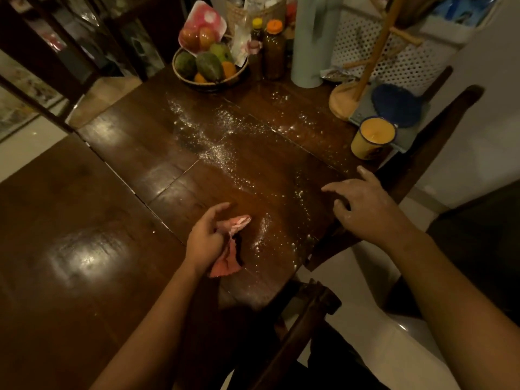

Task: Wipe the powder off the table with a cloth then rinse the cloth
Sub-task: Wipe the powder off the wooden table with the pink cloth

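1. A dark wooden table (126, 142) is seen from above, with a yellow enamel mug (372, 137) standing near its right edge.
2. White powder (216, 153) is scattered across the tabletop to the left of the mug, in a band that runs from the far side towards the near edge.
3. A pink cloth (226, 266) is gripped in the left hand (206, 240), nearer the viewer than the mug and well to its left. The fingers are curled round the bunched cloth, with the index finger stretched forward. One end of the cloth hangs below the hand, beside the near end of the powder.
4. The right hand (363, 204) is held at the table edge just nearer than the mug. Its fingers are spread and relaxed, and nothing is grasped. Contact with the wood cannot be told.
5. A fruit bowl (209, 68) is seen far beyond the mug to its left; a wooden mug tree (363, 80) stands just behind the mug.
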`<act>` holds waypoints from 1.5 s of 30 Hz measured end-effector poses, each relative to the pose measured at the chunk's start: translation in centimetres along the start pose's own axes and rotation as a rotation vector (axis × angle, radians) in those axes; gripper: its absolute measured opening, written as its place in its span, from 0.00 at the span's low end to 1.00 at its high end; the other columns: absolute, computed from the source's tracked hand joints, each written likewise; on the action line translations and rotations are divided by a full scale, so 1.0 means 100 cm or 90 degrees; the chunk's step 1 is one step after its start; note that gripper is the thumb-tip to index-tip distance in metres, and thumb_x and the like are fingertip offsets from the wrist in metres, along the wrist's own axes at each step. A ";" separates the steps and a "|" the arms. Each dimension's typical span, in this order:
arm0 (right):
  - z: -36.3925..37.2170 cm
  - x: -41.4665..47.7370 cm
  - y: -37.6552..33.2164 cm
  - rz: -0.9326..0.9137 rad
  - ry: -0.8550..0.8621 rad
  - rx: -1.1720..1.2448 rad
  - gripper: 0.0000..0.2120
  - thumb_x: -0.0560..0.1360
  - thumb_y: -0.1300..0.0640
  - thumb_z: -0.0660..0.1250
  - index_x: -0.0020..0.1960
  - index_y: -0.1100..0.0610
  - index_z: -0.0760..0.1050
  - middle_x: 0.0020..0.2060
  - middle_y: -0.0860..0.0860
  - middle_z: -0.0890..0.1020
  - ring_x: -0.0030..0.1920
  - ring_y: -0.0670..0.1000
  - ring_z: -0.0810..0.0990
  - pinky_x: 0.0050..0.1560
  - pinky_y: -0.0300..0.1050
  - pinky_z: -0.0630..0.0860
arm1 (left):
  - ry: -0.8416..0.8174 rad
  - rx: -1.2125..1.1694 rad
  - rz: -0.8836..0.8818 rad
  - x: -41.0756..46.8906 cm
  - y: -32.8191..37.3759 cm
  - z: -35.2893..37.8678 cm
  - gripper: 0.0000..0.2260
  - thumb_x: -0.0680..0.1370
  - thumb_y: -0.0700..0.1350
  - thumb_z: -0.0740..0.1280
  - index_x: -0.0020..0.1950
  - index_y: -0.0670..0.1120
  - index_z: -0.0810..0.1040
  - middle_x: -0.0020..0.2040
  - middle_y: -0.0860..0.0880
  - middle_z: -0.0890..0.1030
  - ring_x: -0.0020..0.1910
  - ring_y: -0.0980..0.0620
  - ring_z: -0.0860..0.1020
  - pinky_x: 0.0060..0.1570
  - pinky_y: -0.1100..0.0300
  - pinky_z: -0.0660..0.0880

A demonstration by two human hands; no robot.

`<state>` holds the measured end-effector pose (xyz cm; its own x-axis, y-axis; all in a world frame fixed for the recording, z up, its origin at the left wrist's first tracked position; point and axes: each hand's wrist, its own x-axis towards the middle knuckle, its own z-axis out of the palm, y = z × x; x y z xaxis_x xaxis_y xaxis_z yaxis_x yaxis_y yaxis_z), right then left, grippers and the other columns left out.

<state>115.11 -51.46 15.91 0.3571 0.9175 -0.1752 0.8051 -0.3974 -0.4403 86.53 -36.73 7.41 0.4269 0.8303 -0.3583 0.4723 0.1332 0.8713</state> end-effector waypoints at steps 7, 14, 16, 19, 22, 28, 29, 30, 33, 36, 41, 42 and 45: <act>-0.005 0.000 0.006 0.024 0.008 -0.046 0.17 0.78 0.54 0.63 0.65 0.45 0.76 0.63 0.50 0.79 0.78 0.57 0.58 0.76 0.64 0.57 | 0.102 0.177 -0.060 0.036 -0.002 -0.026 0.17 0.73 0.52 0.60 0.58 0.71 0.73 0.47 0.63 0.84 0.55 0.51 0.82 0.61 0.27 0.66; -0.001 -0.005 0.004 0.042 0.029 -0.044 0.17 0.78 0.53 0.63 0.67 0.44 0.76 0.66 0.49 0.78 0.79 0.55 0.53 0.76 0.60 0.51 | 0.030 0.632 0.118 -0.018 -0.004 0.013 0.22 0.82 0.54 0.57 0.74 0.54 0.56 0.76 0.44 0.67 0.72 0.48 0.70 0.67 0.26 0.37; -0.003 -0.006 0.007 0.047 0.036 -0.034 0.17 0.78 0.54 0.63 0.66 0.44 0.76 0.66 0.49 0.78 0.79 0.55 0.52 0.76 0.61 0.51 | -0.052 0.678 0.130 -0.013 -0.024 0.013 0.25 0.81 0.52 0.54 0.77 0.55 0.52 0.81 0.45 0.51 0.77 0.45 0.62 0.67 0.24 0.41; -0.008 -0.007 0.020 0.070 0.024 -0.049 0.16 0.78 0.52 0.64 0.66 0.43 0.76 0.67 0.49 0.77 0.79 0.57 0.51 0.76 0.62 0.50 | -0.080 0.619 0.104 0.011 -0.030 0.012 0.32 0.79 0.45 0.58 0.78 0.60 0.47 0.81 0.49 0.42 0.79 0.38 0.44 0.67 0.23 0.40; -0.009 -0.005 0.027 0.075 0.028 -0.040 0.16 0.77 0.48 0.66 0.65 0.42 0.76 0.70 0.47 0.75 0.79 0.57 0.48 0.75 0.63 0.50 | -0.040 0.553 0.084 0.030 -0.025 0.026 0.30 0.81 0.44 0.57 0.78 0.63 0.48 0.81 0.55 0.42 0.78 0.37 0.39 0.65 0.25 0.35; -0.004 -0.003 0.031 0.046 0.037 -0.079 0.19 0.74 0.41 0.61 0.63 0.41 0.78 0.70 0.49 0.73 0.79 0.59 0.47 0.73 0.67 0.53 | -0.132 0.558 0.262 -0.006 -0.035 0.051 0.25 0.82 0.44 0.58 0.75 0.65 0.59 0.79 0.58 0.56 0.79 0.48 0.47 0.72 0.39 0.45; -0.004 -0.003 0.031 0.044 0.041 -0.079 0.18 0.74 0.42 0.62 0.61 0.41 0.79 0.69 0.50 0.74 0.78 0.60 0.48 0.73 0.66 0.53 | -0.142 0.583 0.288 -0.016 -0.041 0.046 0.23 0.83 0.47 0.58 0.74 0.66 0.59 0.78 0.59 0.58 0.79 0.49 0.50 0.71 0.42 0.47; -0.003 -0.003 0.031 0.040 0.041 -0.083 0.16 0.74 0.44 0.64 0.60 0.41 0.79 0.68 0.49 0.75 0.78 0.60 0.50 0.73 0.66 0.54 | -0.135 0.610 0.301 -0.025 -0.049 0.039 0.21 0.83 0.50 0.57 0.74 0.66 0.60 0.77 0.60 0.60 0.78 0.50 0.52 0.69 0.44 0.48; -0.002 -0.003 0.030 0.020 0.041 -0.105 0.14 0.74 0.44 0.64 0.57 0.41 0.81 0.66 0.48 0.77 0.78 0.59 0.52 0.72 0.65 0.54 | -0.070 0.629 0.286 -0.031 -0.061 0.017 0.23 0.82 0.50 0.59 0.75 0.64 0.61 0.76 0.57 0.63 0.78 0.49 0.55 0.68 0.44 0.52; -0.002 -0.003 0.030 0.027 0.041 -0.097 0.11 0.75 0.46 0.66 0.56 0.41 0.81 0.65 0.46 0.77 0.78 0.58 0.52 0.72 0.64 0.53 | 0.016 0.581 0.216 0.006 -0.048 0.024 0.25 0.81 0.42 0.62 0.77 0.57 0.63 0.78 0.50 0.62 0.78 0.45 0.56 0.72 0.38 0.58; 0.003 -0.003 0.032 0.041 0.092 -0.106 0.05 0.74 0.49 0.65 0.44 0.45 0.80 0.48 0.46 0.82 0.68 0.56 0.67 0.66 0.55 0.61 | 0.017 0.518 0.177 0.049 0.001 0.093 0.26 0.80 0.39 0.60 0.78 0.51 0.60 0.78 0.46 0.61 0.78 0.47 0.59 0.75 0.44 0.60; 0.003 -0.003 0.033 0.035 0.096 -0.109 0.05 0.74 0.50 0.65 0.43 0.46 0.79 0.44 0.46 0.81 0.65 0.55 0.70 0.65 0.54 0.61 | -0.021 0.539 0.229 0.043 0.003 0.103 0.27 0.80 0.38 0.60 0.78 0.51 0.59 0.79 0.47 0.60 0.77 0.49 0.59 0.75 0.47 0.60; 0.003 -0.005 0.034 0.013 0.097 -0.113 0.05 0.74 0.51 0.64 0.39 0.45 0.75 0.36 0.45 0.75 0.54 0.53 0.74 0.63 0.53 0.62 | -0.187 0.579 0.426 0.007 -0.014 0.101 0.29 0.78 0.40 0.60 0.78 0.53 0.58 0.79 0.50 0.59 0.77 0.52 0.59 0.73 0.48 0.59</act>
<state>117.53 -53.27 14.20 0.4311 0.9014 -0.0414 0.8626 -0.4252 -0.2741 93.94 -41.74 2.56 0.9056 0.4154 -0.0853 0.4133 -0.8195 0.3970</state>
